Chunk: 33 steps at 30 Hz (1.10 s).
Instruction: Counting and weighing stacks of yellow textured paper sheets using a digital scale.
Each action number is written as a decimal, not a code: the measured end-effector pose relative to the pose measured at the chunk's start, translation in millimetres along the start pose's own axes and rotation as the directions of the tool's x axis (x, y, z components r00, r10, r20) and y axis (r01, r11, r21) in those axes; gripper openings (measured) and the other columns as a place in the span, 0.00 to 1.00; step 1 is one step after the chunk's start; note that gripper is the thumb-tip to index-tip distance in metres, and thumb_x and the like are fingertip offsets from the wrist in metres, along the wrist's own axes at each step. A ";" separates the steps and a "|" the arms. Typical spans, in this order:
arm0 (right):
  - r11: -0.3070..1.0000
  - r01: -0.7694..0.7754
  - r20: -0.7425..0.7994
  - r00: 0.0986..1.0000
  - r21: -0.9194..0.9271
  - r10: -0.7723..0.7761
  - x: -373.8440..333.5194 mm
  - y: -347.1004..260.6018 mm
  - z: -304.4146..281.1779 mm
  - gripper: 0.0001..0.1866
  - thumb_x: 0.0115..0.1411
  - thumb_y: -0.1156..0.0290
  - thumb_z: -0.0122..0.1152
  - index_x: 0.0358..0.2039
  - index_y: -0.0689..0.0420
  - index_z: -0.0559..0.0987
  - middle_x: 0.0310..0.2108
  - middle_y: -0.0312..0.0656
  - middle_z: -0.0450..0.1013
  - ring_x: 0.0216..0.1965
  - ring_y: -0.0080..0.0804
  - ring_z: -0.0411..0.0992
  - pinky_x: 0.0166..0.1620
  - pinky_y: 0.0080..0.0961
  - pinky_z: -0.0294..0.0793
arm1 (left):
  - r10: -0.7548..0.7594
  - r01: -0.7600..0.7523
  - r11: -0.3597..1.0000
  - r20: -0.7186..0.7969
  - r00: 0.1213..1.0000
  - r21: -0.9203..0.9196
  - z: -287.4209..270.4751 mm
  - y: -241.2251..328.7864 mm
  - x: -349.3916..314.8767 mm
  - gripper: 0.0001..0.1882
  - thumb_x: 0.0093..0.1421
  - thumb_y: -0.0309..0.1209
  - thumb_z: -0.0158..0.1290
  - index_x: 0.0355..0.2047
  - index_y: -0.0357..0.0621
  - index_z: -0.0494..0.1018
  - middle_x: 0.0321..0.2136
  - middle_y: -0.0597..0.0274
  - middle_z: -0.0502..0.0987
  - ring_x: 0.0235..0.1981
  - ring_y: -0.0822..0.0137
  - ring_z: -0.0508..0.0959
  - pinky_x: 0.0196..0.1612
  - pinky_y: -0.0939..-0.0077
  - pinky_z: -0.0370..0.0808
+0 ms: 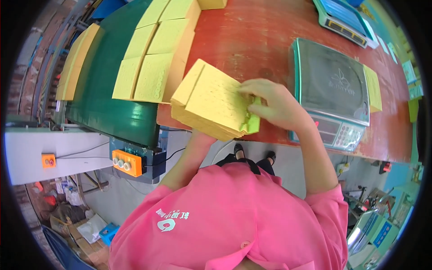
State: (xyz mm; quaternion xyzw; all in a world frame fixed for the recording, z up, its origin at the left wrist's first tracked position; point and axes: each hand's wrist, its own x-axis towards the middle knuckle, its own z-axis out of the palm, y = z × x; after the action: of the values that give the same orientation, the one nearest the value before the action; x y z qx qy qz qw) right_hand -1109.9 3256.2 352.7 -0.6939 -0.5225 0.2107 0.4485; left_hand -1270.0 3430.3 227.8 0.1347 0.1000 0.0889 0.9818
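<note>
A thick block of yellow paper sheets (211, 96), made up of two stacks side by side, is held tilted in front of me at the table's edge. My left hand (204, 136) supports it from underneath; its fingers are hidden behind the block. At the block's right end, my right hand (270, 100) has bent fingers and thumb closing at a crumpled light green piece of paper (251, 124). That piece lies against the sheets' edge.
More yellow paper blocks (155, 76) stand in rows on the left, beside a green conveyor belt (112, 108). A digital scale (335, 85) sits on the red table (252, 40) at right, another scale (346, 22) behind it. An orange button box (127, 163) hangs below.
</note>
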 end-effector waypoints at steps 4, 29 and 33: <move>0.961 0.069 0.000 0.997 -0.267 -0.072 -19.0 -8.1 8.5 0.21 0.51 0.72 0.62 0.47 0.64 0.77 0.54 0.53 0.71 0.54 0.51 0.70 0.54 0.37 0.71 | -0.080 0.079 0.995 -0.006 0.997 -0.057 18.3 3.9 1.2 0.33 0.68 0.54 0.39 0.66 0.47 0.56 0.62 0.50 0.65 0.57 0.51 0.72 0.57 0.49 0.73; 0.453 -0.251 0.065 0.920 0.855 0.386 -53.2 27.7 81.8 0.41 0.54 0.79 0.44 0.71 0.58 0.53 0.66 0.47 0.59 0.59 0.33 0.66 0.60 0.29 0.64 | 0.159 0.281 0.228 -0.321 0.934 0.932 37.0 55.3 -47.4 0.27 0.69 0.48 0.42 0.57 0.41 0.68 0.39 0.59 0.77 0.34 0.71 0.79 0.34 0.76 0.78; 0.696 -0.298 -0.025 0.910 0.653 0.413 -51.5 14.2 68.8 0.34 0.59 0.76 0.46 0.68 0.59 0.60 0.60 0.45 0.67 0.52 0.31 0.71 0.55 0.28 0.69 | 0.112 0.169 0.318 -0.214 0.970 0.933 31.5 35.4 -51.7 0.27 0.70 0.47 0.42 0.62 0.43 0.63 0.49 0.62 0.74 0.48 0.70 0.76 0.49 0.73 0.75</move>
State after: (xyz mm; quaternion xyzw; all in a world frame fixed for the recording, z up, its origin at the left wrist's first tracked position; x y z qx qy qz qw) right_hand -1173.4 3236.0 296.6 -0.6039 -0.2349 0.3978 0.6495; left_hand -1318.2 3445.6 276.5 0.6686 0.2527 0.0116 0.6993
